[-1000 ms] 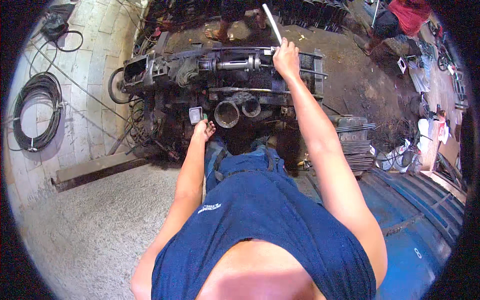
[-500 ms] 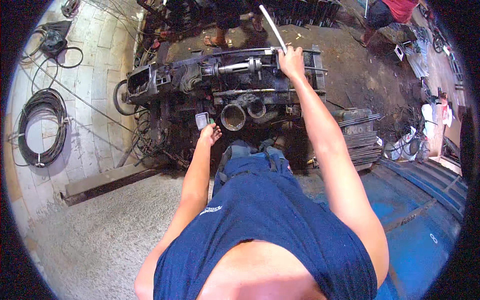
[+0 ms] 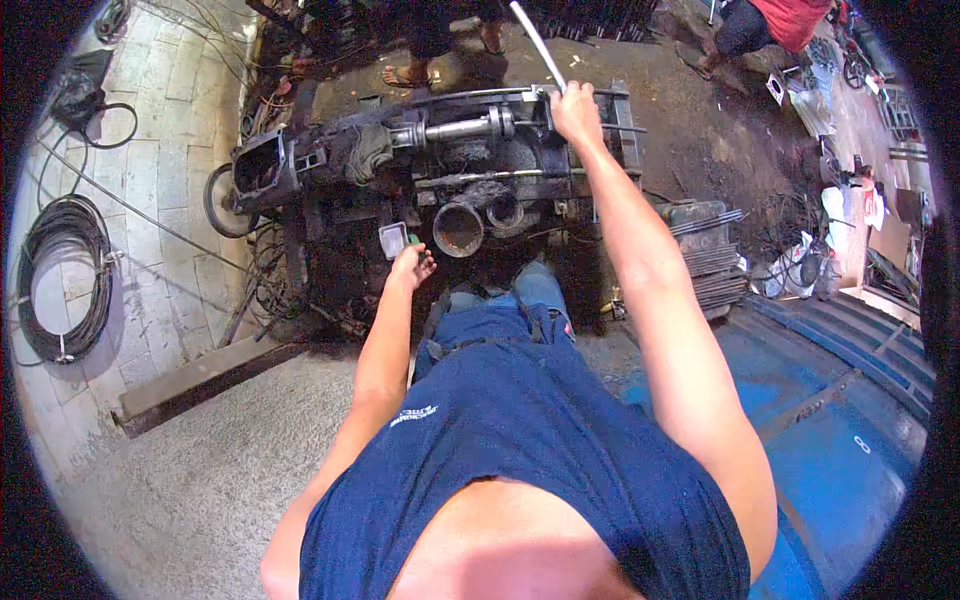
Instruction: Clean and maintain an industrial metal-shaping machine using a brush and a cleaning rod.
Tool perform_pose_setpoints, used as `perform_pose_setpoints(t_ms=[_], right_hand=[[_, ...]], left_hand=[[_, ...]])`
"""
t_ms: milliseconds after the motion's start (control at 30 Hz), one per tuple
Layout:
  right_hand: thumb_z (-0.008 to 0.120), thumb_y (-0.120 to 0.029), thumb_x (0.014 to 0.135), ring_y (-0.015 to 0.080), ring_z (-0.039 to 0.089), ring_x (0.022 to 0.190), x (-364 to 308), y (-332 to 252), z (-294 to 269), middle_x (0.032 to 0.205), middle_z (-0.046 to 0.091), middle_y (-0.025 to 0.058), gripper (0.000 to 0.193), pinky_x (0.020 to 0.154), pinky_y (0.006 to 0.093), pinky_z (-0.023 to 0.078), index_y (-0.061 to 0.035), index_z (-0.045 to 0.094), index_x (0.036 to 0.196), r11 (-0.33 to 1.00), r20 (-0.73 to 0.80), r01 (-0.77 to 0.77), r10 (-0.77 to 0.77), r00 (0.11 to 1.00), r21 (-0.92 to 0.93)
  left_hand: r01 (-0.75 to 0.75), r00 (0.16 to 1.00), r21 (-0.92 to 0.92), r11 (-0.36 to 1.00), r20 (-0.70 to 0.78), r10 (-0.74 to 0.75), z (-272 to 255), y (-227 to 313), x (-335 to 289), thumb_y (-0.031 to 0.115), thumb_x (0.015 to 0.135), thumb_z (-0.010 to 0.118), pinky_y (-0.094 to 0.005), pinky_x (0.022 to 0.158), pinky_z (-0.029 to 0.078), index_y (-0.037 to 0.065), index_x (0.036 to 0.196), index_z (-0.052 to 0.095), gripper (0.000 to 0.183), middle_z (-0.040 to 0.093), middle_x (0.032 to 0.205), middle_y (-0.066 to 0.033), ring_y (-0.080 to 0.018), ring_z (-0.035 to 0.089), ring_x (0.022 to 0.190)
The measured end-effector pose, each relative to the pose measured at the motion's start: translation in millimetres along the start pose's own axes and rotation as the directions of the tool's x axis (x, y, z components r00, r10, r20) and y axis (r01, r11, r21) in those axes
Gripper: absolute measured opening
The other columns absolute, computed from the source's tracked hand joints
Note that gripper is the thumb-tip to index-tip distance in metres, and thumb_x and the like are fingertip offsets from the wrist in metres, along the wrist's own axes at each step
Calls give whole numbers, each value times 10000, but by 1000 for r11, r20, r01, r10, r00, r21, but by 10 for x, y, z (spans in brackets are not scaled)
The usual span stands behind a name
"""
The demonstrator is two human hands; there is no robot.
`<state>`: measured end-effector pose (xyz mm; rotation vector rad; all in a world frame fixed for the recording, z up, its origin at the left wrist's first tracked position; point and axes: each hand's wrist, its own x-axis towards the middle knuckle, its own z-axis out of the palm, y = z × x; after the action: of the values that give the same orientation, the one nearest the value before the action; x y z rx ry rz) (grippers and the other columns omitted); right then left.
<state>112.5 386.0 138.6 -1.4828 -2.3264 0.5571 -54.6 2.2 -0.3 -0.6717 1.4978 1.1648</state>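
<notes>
Head view: right hand (image 3: pixel 576 112) closing fully round a long pale metal bar (image 3: pixel 535 42), angling up and away over the greasy black machine (image 3: pixel 440 190). Left hand (image 3: pixel 410 268) loosely cupping a small grey box (image 3: pixel 393 239) at the machine's near edge. Best keeping the bar gripped firmly, pulling steadily.

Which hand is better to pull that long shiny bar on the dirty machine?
Probably the right hand: it already grips the long pale bar above the dark machine. The left hand is lower down, holding a small square box, well away from the bar.
</notes>
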Motion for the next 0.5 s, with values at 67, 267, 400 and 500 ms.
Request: perform_pose_setpoints(t_ms=[67, 267, 400, 500], right_hand=[[496, -273, 917, 458, 616, 926, -15, -17, -10, 1102, 514, 295, 410, 827, 502, 519, 88, 525, 1109, 1000, 6, 2, -2, 1000, -5], [514, -245, 906, 462, 617, 915, -14, 27, -44, 1100, 510, 293, 358, 820, 507, 516, 80, 546, 1053, 996, 30, -22, 20, 999, 81], [528, -270, 909, 482, 591, 942, -43, 20, -26, 1073, 505, 304, 365, 833, 528, 494, 71, 532, 1039, 990, 27, -32, 28, 999, 137], [514, -234, 900, 461, 614, 929, -31, -12, -97, 1125, 486, 294, 352, 829, 509, 510, 82, 545, 1053, 990, 75, -38, 28, 997, 136]], left_hand=[[-32, 998, 11, 999, -57, 33, 37, -20, -21, 140, 912, 540, -390, 643, 533, 96, 986, 503, 94, 547, 786, -40, -181, 544, 654], [-43, 996, -29, 999, -82, 40, 59, -51, 33, 167, 924, 517, -405, 608, 510, 93, 914, 479, 84, 511, 748, -47, -185, 507, 578], [-82, 991, -112, 990, -113, 69, 135, -133, 62, 167, 937, 486, -420, 618, 502, 99, 912, 452, 80, 460, 694, -32, -174, 460, 529], [-134, 979, -135, 982, -169, 110, 193, -167, 55, 178, 943, 470, -421, 608, 497, 97, 909, 439, 93, 447, 678, -29, -168, 443, 515]])
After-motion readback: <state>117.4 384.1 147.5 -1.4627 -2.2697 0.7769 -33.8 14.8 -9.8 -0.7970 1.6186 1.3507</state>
